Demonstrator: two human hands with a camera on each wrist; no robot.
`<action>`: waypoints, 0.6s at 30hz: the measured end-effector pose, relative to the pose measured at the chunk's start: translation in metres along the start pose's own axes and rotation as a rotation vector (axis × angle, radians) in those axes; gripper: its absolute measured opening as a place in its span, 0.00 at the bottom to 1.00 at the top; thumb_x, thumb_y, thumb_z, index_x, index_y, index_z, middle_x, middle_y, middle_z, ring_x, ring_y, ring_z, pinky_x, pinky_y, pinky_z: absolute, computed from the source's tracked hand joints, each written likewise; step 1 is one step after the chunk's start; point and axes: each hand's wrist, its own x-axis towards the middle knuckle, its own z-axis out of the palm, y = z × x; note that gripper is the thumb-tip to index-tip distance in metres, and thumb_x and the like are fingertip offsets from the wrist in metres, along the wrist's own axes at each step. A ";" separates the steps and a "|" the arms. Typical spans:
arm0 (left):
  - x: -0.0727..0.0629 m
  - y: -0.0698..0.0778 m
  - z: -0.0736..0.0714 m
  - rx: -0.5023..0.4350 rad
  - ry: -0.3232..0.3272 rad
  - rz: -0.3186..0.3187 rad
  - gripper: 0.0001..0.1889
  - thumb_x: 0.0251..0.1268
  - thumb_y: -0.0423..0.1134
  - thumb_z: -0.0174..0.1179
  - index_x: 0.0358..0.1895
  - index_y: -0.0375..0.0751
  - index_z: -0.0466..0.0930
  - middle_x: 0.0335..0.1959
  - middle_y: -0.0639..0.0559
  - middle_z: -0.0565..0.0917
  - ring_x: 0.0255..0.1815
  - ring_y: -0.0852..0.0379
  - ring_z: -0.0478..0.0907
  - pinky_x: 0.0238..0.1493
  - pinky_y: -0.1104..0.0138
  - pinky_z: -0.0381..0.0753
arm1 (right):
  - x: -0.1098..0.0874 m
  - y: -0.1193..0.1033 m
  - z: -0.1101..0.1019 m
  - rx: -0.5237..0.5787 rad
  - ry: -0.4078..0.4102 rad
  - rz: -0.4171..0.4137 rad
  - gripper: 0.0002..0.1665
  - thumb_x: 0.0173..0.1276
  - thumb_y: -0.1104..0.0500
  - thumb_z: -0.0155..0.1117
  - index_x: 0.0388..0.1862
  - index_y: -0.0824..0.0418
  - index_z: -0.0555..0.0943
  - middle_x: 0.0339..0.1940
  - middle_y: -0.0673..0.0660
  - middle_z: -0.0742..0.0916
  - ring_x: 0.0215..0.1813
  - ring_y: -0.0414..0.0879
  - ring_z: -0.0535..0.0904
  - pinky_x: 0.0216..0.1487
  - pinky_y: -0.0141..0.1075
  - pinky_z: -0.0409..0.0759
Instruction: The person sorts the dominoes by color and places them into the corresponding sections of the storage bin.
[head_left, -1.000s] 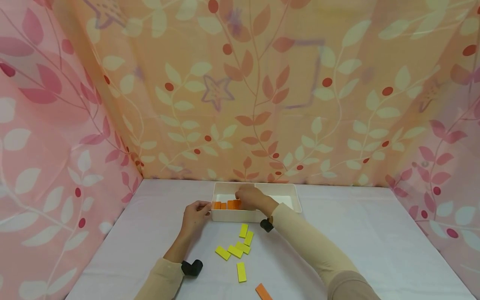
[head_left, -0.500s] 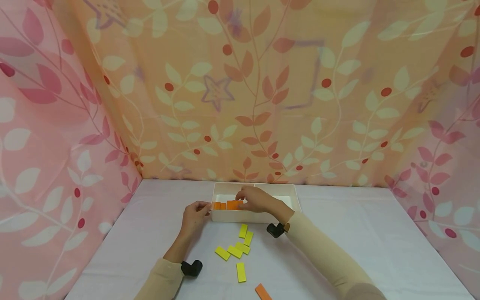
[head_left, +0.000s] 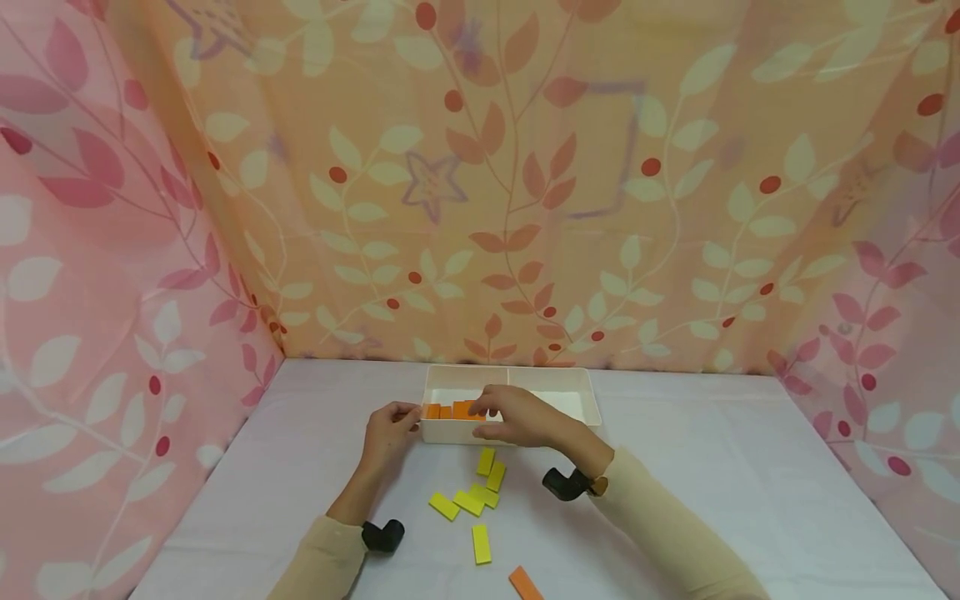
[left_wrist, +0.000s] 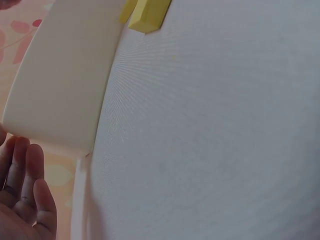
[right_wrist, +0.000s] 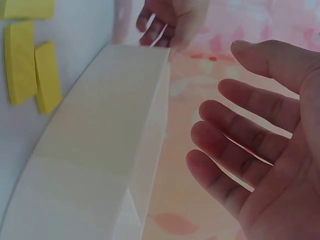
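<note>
Orange blocks (head_left: 460, 410) part-hidden; box wall (head_left: 450, 432), right hand (head_left: 519, 415) in front

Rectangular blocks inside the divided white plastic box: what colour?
The rectangular blocks are orange, seen best in the head view.

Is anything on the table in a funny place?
Maybe one: a flat orange rectangular block lies out on the white-covered table with the yellow rectangular blocks, while the other orange blocks sit inside the open white rectangular box.
</note>
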 end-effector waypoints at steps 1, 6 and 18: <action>0.000 0.000 0.000 0.004 -0.002 0.000 0.12 0.69 0.40 0.59 0.47 0.33 0.82 0.40 0.42 0.84 0.37 0.54 0.82 0.42 0.66 0.83 | -0.003 -0.002 0.000 0.003 0.001 -0.003 0.19 0.67 0.51 0.65 0.54 0.57 0.83 0.48 0.52 0.84 0.51 0.47 0.80 0.51 0.37 0.80; 0.000 -0.001 0.000 0.005 -0.002 0.009 0.12 0.69 0.39 0.59 0.47 0.33 0.82 0.40 0.42 0.84 0.37 0.54 0.82 0.42 0.65 0.83 | -0.018 -0.008 0.003 0.040 0.004 -0.012 0.17 0.67 0.52 0.65 0.52 0.55 0.83 0.47 0.52 0.84 0.51 0.46 0.80 0.53 0.41 0.81; 0.003 -0.003 0.001 -0.027 -0.007 0.010 0.12 0.69 0.39 0.59 0.46 0.33 0.82 0.40 0.42 0.84 0.36 0.56 0.81 0.41 0.66 0.84 | -0.050 -0.011 0.028 0.091 -0.013 -0.099 0.13 0.66 0.53 0.67 0.48 0.52 0.84 0.44 0.45 0.84 0.47 0.44 0.80 0.50 0.32 0.80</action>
